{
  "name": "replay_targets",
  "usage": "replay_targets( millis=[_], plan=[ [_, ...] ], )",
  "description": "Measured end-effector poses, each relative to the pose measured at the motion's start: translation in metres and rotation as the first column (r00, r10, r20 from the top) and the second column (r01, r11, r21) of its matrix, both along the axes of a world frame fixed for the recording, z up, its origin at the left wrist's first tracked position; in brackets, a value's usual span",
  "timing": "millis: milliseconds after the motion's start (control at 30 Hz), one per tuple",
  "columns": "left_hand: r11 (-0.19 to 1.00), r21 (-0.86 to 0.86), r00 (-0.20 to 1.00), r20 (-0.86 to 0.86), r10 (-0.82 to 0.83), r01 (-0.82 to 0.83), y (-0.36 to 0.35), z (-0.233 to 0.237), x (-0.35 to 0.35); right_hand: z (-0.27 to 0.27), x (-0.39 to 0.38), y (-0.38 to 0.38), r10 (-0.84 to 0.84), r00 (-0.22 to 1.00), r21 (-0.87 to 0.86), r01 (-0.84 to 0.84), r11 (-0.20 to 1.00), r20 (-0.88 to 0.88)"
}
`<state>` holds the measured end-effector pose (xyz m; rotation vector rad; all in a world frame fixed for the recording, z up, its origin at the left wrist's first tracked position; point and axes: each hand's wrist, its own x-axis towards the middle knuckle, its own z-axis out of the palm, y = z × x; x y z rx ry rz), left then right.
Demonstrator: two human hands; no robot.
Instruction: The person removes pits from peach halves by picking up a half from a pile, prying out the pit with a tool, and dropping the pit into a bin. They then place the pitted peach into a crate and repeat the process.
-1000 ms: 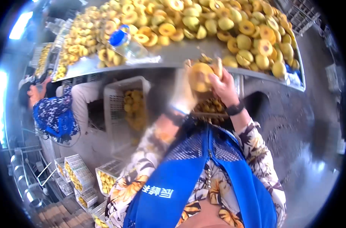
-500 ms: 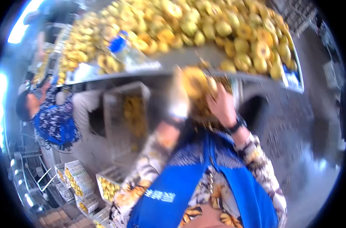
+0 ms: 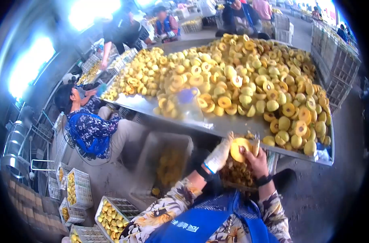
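Left hand (image 3: 219, 156): white-gloved, grip curled round the round yellow cut fruit (image 3: 239, 149).
Right hand (image 3: 255, 161): grip pressed on the same fruit, thumb apparently in its hollow.
Fruit: between both grips, at the grey metal tabletop (image 3: 152, 106) edge.
Beyond the grips: heaped yellow fruit halves (image 3: 241, 69), clear blue-capped plastic bottle (image 3: 188, 103).
Beneath the grips: crate of fruit (image 3: 237, 175).
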<state>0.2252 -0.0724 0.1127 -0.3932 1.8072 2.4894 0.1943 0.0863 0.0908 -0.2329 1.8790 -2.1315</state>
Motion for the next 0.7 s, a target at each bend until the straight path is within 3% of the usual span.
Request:
replay_targets(
  millis=[67,100,133,167,200,233,267,333,367,400,467,500,600,633,700],
  plan=[
    [0.945,0.275,0.979,0.050,-0.198,0.177,-0.010,-0.011,-0.009,0.038,-0.003,0.008,0.207,0.978,0.060,-0.208,0.976,0.022],
    [0.883,0.387,0.949,0.055,-0.309,0.265,-0.012,-0.014,-0.011,0.000,-0.017,0.012,0.239,0.967,0.005,-0.240,0.971,-0.087],
    [0.805,0.465,0.906,0.013,-0.424,0.369,-0.011,-0.004,-0.009,0.035,-0.017,0.012,0.347,0.898,0.263,-0.278,0.924,-0.272],
    [0.861,0.333,0.922,-0.088,-0.377,0.383,-0.011,0.001,-0.003,0.028,-0.026,0.012,0.413,0.805,0.563,-0.122,0.817,-0.425],
    [0.908,0.187,0.920,-0.203,-0.336,0.374,-0.009,0.003,0.000,0.033,-0.024,0.009,0.296,0.867,0.522,-0.050,0.852,-0.400],
    [0.927,0.312,0.978,-0.108,-0.181,0.206,-0.004,0.005,-0.001,0.036,-0.021,0.004,0.188,0.872,0.542,0.102,0.834,-0.453],
    [0.915,0.402,1.000,0.004,-0.025,0.021,-0.001,0.002,-0.002,0.034,-0.019,0.003,0.129,0.792,0.444,0.192,0.875,-0.597],
    [0.905,0.425,0.998,-0.048,0.047,-0.022,0.000,-0.007,-0.003,0.023,-0.010,0.001,0.090,0.790,0.448,0.245,0.860,-0.606],
    [0.813,0.579,0.998,0.031,0.054,-0.062,-0.002,-0.005,0.000,0.018,-0.003,-0.002,0.098,0.845,0.499,0.213,0.840,-0.525],
    [0.840,0.543,0.997,-0.059,0.050,-0.010,0.002,-0.001,0.002,0.011,0.007,-0.004,0.101,0.892,0.545,0.176,0.819,-0.440],
    [0.885,0.456,0.973,-0.232,0.019,0.091,0.010,0.001,0.004,-0.012,0.019,-0.005,0.148,0.884,0.569,0.151,0.808,-0.444],
    [0.954,0.295,0.976,-0.218,0.016,0.050,0.011,0.001,0.003,-0.016,0.026,-0.005,0.153,0.865,0.559,0.166,0.812,-0.478],
    [0.804,0.583,0.985,-0.169,-0.027,0.122,0.015,0.014,0.005,-0.017,0.037,-0.009,0.139,0.892,0.580,0.155,0.800,-0.430],
    [0.764,0.604,0.961,-0.268,-0.074,0.227,0.006,-0.009,-0.002,-0.019,0.039,-0.009,0.136,0.892,0.575,0.156,0.803,-0.432],
    [0.812,0.563,0.971,-0.239,-0.020,0.155,0.008,-0.016,-0.003,-0.012,0.042,-0.010,0.110,0.915,0.585,0.153,0.796,-0.388]
  ],
)
